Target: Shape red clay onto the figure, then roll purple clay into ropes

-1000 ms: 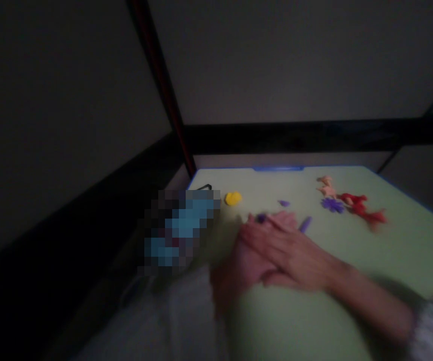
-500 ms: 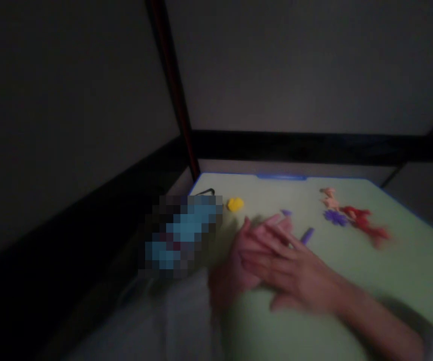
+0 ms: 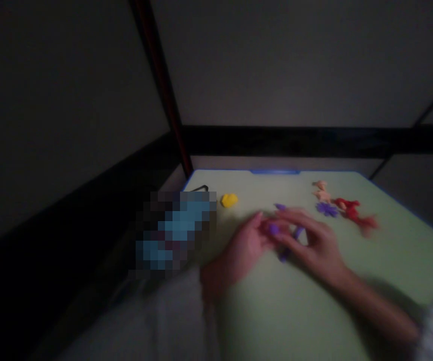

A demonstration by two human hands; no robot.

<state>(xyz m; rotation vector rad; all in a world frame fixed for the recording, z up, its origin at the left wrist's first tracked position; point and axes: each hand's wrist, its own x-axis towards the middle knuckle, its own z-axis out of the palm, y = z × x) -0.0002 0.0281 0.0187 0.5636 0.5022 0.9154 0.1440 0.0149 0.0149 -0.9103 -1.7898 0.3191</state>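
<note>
My left hand [image 3: 244, 248] is turned palm up over the pale board, its fingers stretched out and partly hidden by the other hand. Over those fingers, my right hand [image 3: 319, 245] pinches a small purple clay ball [image 3: 273, 229] between thumb and fingertips. A purple clay strip [image 3: 298, 232] shows through the gap under the right hand, with another purple bit [image 3: 283, 256] just below. Beyond the fingertips lies a small pointed purple piece [image 3: 280, 206]. The picture is dim and somewhat blurred.
On the blue-edged board [image 3: 261, 311] lie a yellow clay lump [image 3: 229, 200], a peach-coloured figure [image 3: 322, 193], a purple flower-like piece [image 3: 327, 209] and a red clay shape [image 3: 352, 210]. A pixelated blue object [image 3: 186, 220] is at the left edge. Dark-banded walls stand behind.
My right hand was lying flat across the left palm; it has lifted and now pinches the purple ball, which has come into view. The whole scene has shifted slightly left.
</note>
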